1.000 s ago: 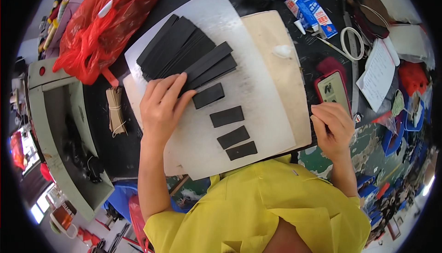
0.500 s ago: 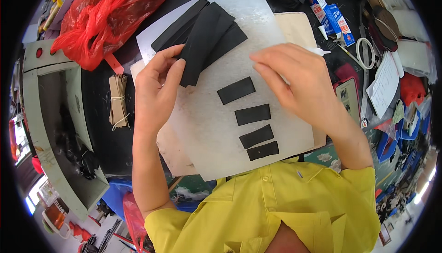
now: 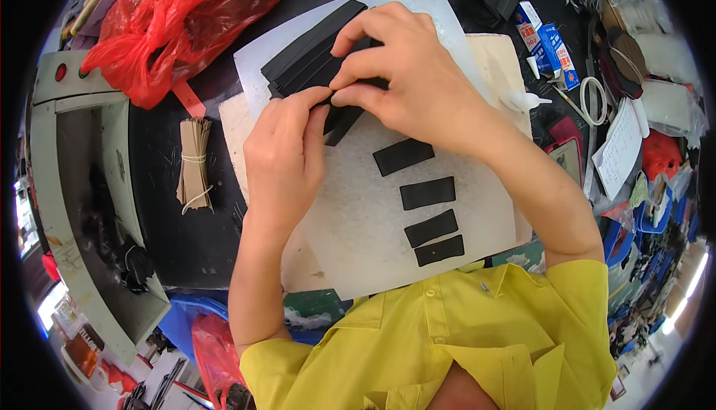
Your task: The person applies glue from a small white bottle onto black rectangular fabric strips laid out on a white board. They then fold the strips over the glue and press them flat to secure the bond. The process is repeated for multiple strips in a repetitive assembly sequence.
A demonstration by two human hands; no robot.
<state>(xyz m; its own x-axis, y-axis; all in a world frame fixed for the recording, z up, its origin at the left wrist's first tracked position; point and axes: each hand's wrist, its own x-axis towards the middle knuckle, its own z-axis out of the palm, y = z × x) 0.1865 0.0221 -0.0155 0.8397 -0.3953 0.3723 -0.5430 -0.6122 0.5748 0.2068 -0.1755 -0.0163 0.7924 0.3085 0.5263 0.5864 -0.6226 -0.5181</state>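
My left hand (image 3: pixel 285 158) is closed, thumb and forefinger pinching at the edge of a black strip (image 3: pixel 344 122). My right hand (image 3: pixel 418 74) comes in from the right over the pile, its fingertips pinched against those of the left hand at the same strip. Part of that strip is hidden behind the fingers. Beyond lies a fanned pile of long black strips (image 3: pixel 309 50) on a white sheet (image 3: pixel 358 216). Nearer to me, several short black pieces (image 3: pixel 427 193) lie in a column on the sheet, apart from both hands.
A beige board (image 3: pixel 498 74) lies under the sheet. To the left are a tied bundle of brown strips (image 3: pixel 195 164), a red plastic bag (image 3: pixel 179 29) and a grey machine housing (image 3: pixel 45 141). At right lie a white nozzle bottle (image 3: pixel 525 101), blue-and-white boxes (image 3: pixel 548 44) and a phone (image 3: pixel 567 155).
My right hand has moved left and away from me to meet the left hand at the black strip. The left hand has shifted slightly right, and the upper strips now lie differently.
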